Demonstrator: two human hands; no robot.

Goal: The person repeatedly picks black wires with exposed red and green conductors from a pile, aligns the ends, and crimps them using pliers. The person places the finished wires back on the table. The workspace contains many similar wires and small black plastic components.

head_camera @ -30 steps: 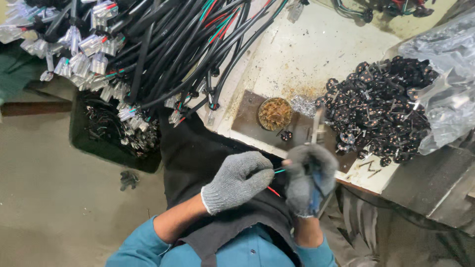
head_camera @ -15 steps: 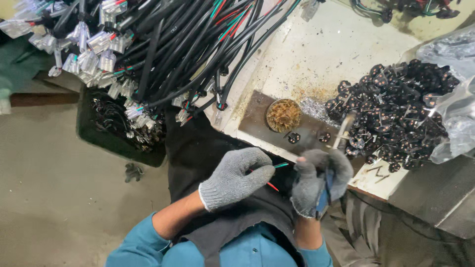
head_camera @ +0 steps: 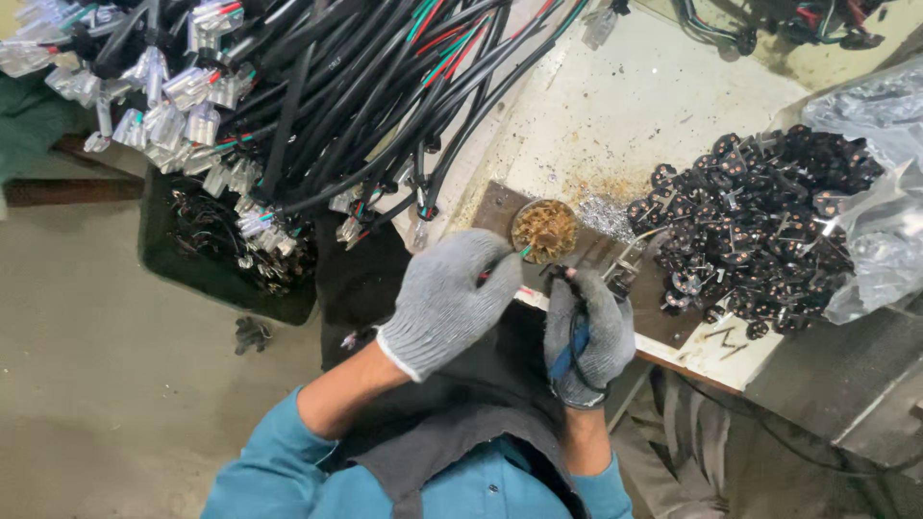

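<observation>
Since the earlier frame both hands have lifted toward the round tin [head_camera: 544, 231] on the bench [head_camera: 615, 106]. The left hand [head_camera: 450, 300] is pinched shut on thin red and green wires [head_camera: 524, 253], their tips at the tin's near edge. The right hand [head_camera: 588, 332] is wrapped closed around a blue-handled tool [head_camera: 575, 336]. Left of the tin hang many black cables [head_camera: 317, 106]. Right of it lies a heap of black plugs [head_camera: 760, 226], apparently still unused, beside a clear crumpled plastic bag [head_camera: 870, 192]; no label is legible.
</observation>
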